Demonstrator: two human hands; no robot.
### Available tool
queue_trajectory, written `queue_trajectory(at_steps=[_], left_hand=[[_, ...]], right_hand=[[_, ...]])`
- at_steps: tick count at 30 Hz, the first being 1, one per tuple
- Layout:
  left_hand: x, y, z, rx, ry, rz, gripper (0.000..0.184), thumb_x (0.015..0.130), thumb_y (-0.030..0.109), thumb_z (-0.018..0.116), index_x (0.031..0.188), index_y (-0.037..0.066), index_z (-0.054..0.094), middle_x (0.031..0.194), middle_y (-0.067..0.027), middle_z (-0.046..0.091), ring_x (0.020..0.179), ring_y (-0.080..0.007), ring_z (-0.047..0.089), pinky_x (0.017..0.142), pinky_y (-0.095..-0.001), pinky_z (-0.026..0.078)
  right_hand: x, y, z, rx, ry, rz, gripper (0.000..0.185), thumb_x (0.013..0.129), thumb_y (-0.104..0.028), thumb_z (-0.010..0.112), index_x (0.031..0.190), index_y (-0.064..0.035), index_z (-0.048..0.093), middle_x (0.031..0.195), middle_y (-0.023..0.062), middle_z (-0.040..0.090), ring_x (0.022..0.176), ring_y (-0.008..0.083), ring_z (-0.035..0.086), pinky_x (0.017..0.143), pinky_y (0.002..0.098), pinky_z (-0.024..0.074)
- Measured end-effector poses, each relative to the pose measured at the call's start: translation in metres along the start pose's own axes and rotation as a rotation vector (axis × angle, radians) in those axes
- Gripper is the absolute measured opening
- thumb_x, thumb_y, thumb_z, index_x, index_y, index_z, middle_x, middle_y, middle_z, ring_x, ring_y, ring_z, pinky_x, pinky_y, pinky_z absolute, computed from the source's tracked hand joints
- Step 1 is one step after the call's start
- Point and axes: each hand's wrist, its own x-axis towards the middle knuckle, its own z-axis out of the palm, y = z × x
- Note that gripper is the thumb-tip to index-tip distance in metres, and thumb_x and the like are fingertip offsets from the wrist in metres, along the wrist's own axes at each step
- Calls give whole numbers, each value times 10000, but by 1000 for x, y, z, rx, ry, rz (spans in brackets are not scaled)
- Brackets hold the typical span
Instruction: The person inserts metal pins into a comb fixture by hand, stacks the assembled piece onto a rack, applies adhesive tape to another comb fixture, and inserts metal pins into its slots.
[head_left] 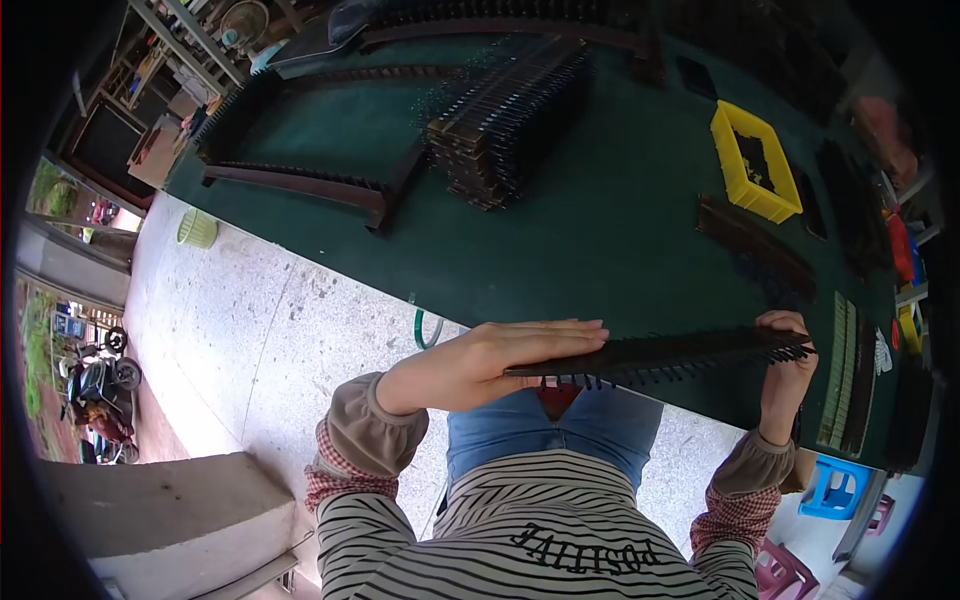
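Note:
A long dark strip with rows of short black pegs along its edges (670, 352) is held across the front of my body, at the near table edge. My left hand (490, 360) has its left end between straight, closed-together fingers above and the thumb side below; the thumb is partly hidden. At the other end, my right hand (788, 365) grips the strip with curled fingers. A small dark red pointed piece (558, 402) shows below the strip, in front of my jeans; what it belongs to is unclear.
On the green tabletop (450, 270) stand a stack of similar pegged strips (490, 125) and a brown frame (300, 180). A yellow tray (730, 180) with small black pieces and another brown strip (755, 240) lie to the right. A blue stool (835, 490) stands below right.

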Motion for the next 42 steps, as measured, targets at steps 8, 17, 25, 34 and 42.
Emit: queue_trajectory(at_steps=[8, 17, 25, 34, 42], left_hand=[[-17, -5, -9, 12, 7, 32, 563, 908, 2, 618, 1459, -26, 507, 1524, -182, 507, 1434, -369, 457, 1171, -449, 412], [-27, -7, -11, 31, 60, 3, 520, 954, 113, 605, 1451, -15, 523, 1501, -176, 536, 1392, -356, 512, 1137, -437, 451], [-26, 5, -3, -223, 161, -367, 443, 1025, 266, 623, 1376, -1, 584, 1201, -117, 673, 1096, -205, 653, 931, -327, 511], [-11, 1, 15, -363, 360, -454, 293, 1054, 274, 606, 1115, -12, 628, 817, -14, 630, 757, -72, 492, 679, -254, 428], [-4, 4, 21, -443, 373, -461, 309, 1058, 264, 601, 1175, -21, 614, 890, -17, 652, 806, -67, 528, 718, -256, 461]], right_hand=[[8, 8, 12, 13, -39, 10, 246, 869, -129, 683, 1045, 42, 674, 1060, 162, 637, 1030, 267, 643, 946, 367, 508], [16, 9, 29, 43, -56, 48, 235, 850, -86, 673, 1043, 48, 671, 1047, 163, 634, 1034, 274, 640, 963, 385, 511], [14, 15, 20, -54, 80, 151, 232, 993, -45, 593, 1205, 32, 646, 1232, 154, 646, 1173, 243, 616, 1070, 365, 448], [22, -57, 108, -923, -1, -625, 392, 909, -130, 726, 1282, -31, 654, 1378, 151, 593, 1337, 359, 499, 1158, 470, 363], [29, -63, 179, -884, -335, -736, 439, 806, -227, 781, 1233, -150, 714, 1422, 119, 572, 1377, 381, 444, 1158, 618, 290]])
